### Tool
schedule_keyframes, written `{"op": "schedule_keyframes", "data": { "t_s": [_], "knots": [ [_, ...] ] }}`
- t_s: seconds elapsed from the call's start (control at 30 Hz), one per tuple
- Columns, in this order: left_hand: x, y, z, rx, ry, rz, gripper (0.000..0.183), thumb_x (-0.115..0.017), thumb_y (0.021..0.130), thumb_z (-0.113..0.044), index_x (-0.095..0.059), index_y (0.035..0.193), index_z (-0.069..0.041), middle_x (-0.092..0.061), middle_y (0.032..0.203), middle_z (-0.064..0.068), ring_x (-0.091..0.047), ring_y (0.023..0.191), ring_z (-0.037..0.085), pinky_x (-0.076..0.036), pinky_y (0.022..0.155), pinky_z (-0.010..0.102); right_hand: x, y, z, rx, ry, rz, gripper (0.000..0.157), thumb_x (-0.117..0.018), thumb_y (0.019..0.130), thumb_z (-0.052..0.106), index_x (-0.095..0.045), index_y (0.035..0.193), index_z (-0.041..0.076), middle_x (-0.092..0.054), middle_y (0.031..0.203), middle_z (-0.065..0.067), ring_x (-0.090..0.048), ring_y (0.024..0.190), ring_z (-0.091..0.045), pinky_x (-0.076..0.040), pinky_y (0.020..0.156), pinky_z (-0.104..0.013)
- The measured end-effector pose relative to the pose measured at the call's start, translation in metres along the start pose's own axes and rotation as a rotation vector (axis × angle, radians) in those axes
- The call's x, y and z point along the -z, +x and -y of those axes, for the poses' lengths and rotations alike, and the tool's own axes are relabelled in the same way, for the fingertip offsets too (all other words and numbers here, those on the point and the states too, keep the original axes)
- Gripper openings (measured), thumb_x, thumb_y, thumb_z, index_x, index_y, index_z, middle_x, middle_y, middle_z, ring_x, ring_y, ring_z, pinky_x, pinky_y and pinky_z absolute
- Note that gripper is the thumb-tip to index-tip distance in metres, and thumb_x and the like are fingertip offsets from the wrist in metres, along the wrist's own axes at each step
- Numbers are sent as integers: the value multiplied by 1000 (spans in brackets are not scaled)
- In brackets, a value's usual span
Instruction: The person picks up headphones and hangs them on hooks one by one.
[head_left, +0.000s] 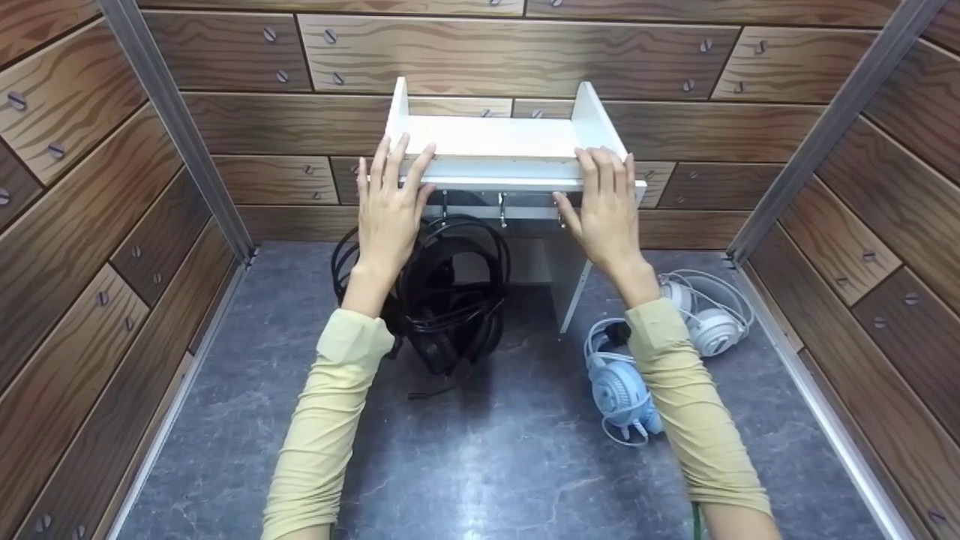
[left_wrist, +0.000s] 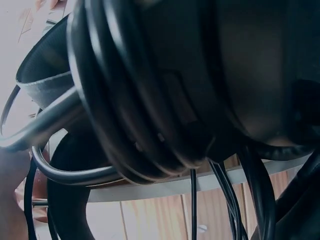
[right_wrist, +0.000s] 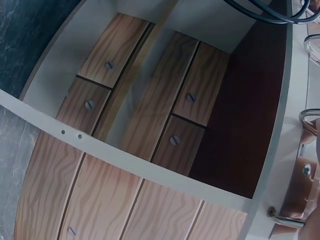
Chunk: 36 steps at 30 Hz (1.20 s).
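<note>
Our left hand (head_left: 390, 211) and right hand (head_left: 608, 212) rest, fingers straight, on the white shelf (head_left: 491, 136) at 12 o'clock; thumb pressure's hard to tell. We want even pressure so the black headphones (head_left: 439, 352), 7 o'clock below, don't get jostled.

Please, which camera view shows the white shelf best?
The head view: there the shelf shows its top and both upper sides. The right wrist view crops it to lower parts and hooks; the left wrist view shows only an edge behind black cables.
</note>
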<state>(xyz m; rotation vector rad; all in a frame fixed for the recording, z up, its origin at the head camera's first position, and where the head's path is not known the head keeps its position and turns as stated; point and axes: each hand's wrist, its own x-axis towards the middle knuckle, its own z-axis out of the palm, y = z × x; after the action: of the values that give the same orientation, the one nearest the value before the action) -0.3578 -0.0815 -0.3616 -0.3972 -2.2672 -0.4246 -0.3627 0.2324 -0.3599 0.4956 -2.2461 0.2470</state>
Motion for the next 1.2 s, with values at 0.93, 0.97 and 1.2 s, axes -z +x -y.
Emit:
{"op": "schedule_keyframes", "data": {
  "t_s": [0.93,0.97,1.2],
  "knots": [
    [-4,0,-2,-2,36,-5,48,-37,107,-42,-40,155,-35,-32,163,2,-20,154,26,-7,126,50,46,-112,-20,-79,245,-177,49,-71,93,7,-59,140,10,-62,131,-17,-58,121,-34,-48,104,-47],
    [-3,0,-1,-2,35,-4,48,-37,107,-42,-40,155,-35,-32,163,2,-20,154,26,-6,126,50,47,-119,-23,-96,236,-169,48,-71,93,7,-59,140,11,-64,127,-16,-61,116,-33,-51,98,-49],
    [0,-1,0,8,30,3,49,-40,107,-41,-39,155,-35,-32,163,2,-20,154,26,-3,126,48,41,-165,-47,-212,183,-73,36,-71,93,9,-68,129,12,-72,107,-11,-69,90,-32,-53,69,-51]
  ]
}}
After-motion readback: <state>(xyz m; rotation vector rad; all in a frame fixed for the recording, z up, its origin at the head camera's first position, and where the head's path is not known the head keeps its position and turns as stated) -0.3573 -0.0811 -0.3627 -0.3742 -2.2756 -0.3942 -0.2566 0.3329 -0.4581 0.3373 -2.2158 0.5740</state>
